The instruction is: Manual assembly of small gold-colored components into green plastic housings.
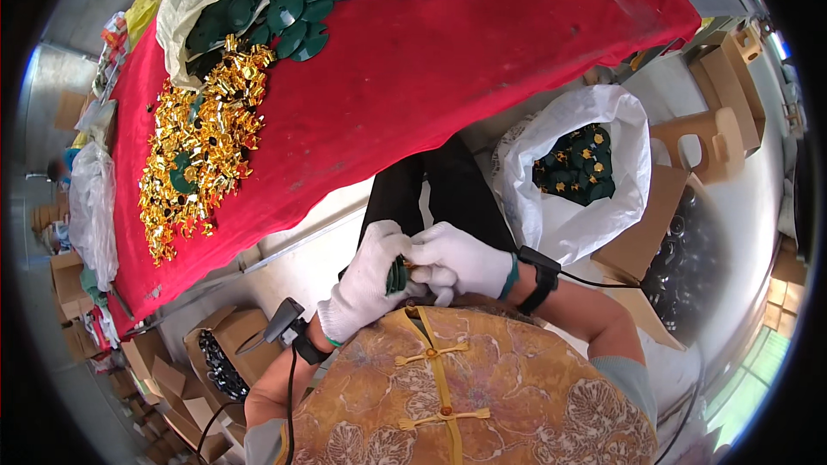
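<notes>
Both hands wear white knit gloves and meet above my lap. My left hand (366,280) is closed around a small stack of dark green plastic discs (396,276), whose edges show between the fingers. The fingers of my right hand (461,257) are pinched together against that stack. A bit of gold (410,264) shows at the right fingertips, apparently a small shiny gold piece; most of it is hidden by the gloves. On the table to the left lies a heap of similar gold pieces (202,133). Loose green discs (297,4) spill from a pale sack (194,0) behind it.
A red cloth (413,60) covers the table ahead. Right of my knees stands an open white sack (624,133) holding green discs with gold centres (581,164). Cardboard boxes (637,232) with dark shiny parts sit at right; another box (250,336) is at lower left.
</notes>
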{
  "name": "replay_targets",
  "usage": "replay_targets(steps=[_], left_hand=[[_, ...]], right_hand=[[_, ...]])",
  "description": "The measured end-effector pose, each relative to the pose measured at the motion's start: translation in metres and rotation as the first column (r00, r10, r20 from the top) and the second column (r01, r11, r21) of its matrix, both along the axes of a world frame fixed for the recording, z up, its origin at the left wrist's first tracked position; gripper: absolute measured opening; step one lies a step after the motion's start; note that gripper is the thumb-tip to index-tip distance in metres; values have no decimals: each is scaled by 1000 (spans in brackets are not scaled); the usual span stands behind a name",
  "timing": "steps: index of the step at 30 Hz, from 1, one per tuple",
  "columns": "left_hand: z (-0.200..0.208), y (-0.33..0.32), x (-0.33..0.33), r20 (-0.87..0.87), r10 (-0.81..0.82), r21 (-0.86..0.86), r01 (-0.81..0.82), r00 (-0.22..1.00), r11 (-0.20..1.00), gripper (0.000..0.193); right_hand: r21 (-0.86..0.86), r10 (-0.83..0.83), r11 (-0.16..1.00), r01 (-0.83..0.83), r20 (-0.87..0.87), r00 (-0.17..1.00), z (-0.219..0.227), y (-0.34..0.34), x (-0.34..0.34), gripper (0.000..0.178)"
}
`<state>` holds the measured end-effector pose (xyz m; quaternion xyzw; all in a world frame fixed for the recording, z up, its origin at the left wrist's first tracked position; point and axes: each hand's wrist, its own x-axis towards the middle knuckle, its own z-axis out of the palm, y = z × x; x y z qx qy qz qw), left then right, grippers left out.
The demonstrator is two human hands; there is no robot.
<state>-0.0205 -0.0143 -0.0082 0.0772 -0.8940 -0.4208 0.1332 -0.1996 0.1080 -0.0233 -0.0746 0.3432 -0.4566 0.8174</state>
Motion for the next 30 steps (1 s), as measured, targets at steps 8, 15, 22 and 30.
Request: replay_targets(steps=[8, 15, 22, 30], left_hand=[[-15, 12, 8, 52, 258, 593, -238, 965, 769, 77], [-9, 14, 8, 72, 199, 612, -201, 977, 765, 77], [-10, 0, 2, -24, -15, -68, 13, 1000, 998, 75], [-15, 17, 6, 155, 179, 711, -235, 972, 662, 84]], right_hand=[[-403, -407, 852, -335, -911, 61, 8, 4, 16, 27], [-491, -459, 829, -267, -871, 175, -9, 3, 28, 22], [-33, -9, 999, 0, -292, 956, 1, -1, 7, 36], [-373, -420, 812, -449, -908, -5, -11, 10, 26, 30]])
